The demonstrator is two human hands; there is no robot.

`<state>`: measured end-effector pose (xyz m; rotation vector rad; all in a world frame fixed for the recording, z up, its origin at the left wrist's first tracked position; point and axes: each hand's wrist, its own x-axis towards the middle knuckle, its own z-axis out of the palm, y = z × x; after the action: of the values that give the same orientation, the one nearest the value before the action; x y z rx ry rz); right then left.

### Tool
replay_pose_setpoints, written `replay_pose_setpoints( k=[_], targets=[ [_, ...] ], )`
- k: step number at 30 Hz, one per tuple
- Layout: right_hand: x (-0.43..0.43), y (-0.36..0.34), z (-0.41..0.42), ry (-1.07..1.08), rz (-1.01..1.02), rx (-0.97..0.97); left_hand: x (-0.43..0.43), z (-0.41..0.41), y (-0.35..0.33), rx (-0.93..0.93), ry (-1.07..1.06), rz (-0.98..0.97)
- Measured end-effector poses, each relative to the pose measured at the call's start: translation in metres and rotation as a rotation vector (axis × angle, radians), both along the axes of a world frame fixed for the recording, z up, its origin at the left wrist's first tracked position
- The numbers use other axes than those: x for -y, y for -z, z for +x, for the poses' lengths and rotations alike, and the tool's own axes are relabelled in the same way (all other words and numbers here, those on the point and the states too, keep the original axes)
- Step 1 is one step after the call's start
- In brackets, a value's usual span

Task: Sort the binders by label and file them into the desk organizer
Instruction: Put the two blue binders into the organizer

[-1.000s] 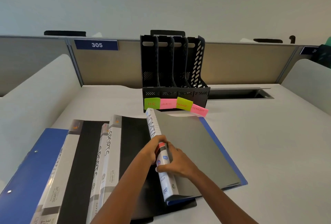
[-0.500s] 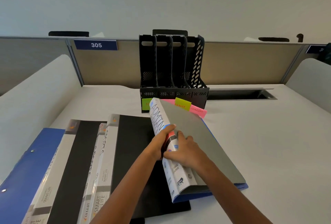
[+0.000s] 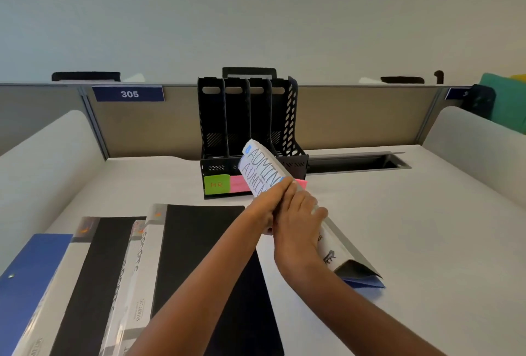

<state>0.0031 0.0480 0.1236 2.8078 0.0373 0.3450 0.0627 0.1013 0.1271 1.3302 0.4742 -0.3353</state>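
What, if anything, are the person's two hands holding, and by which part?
Both the left hand and right hand grip the grey-covered binder with the white spine handwritten ADMIN, around the middle of that spine, with its label end raised toward the black desk organizer.

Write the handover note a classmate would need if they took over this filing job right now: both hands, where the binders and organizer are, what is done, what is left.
Left hand and right hand: both closed on the spine of the ADMIN binder, held tilted off the desk, its top end pointing at the desk organizer.
Organizer: four upright slots, all look empty; the HR sticky note and a pink note show on its front, the other labels are hidden by the binder.
Binders on the desk: SPORTS binder, black folders and a blue binder, lower left.
Done: nothing filed.
Left: slot ADMIN, then the others.
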Motion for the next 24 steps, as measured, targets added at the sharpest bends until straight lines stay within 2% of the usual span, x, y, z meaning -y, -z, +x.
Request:
replay_pose_setpoints(
  k=[4,7,13,17,24],
  targets=[
    [0.019,-0.007,0.006,0.05,-0.088,0.156,0.015,0.003,-0.018,0.009,-0.019,-0.049],
    [0.04,-0.021,0.015,0.064,-0.015,0.276,0.03,0.007,-0.041,0.07,-0.052,-0.068],
    [0.084,-0.062,0.033,-0.051,0.076,0.529,0.063,0.016,-0.089,0.196,-0.082,-0.115],
    [0.112,-0.081,0.053,-0.104,0.241,0.576,0.079,0.021,-0.115,0.326,-0.102,-0.025],
    [0.133,-0.103,0.073,-0.218,0.631,0.558,0.075,0.029,-0.127,0.701,-0.106,0.2]
  ],
)
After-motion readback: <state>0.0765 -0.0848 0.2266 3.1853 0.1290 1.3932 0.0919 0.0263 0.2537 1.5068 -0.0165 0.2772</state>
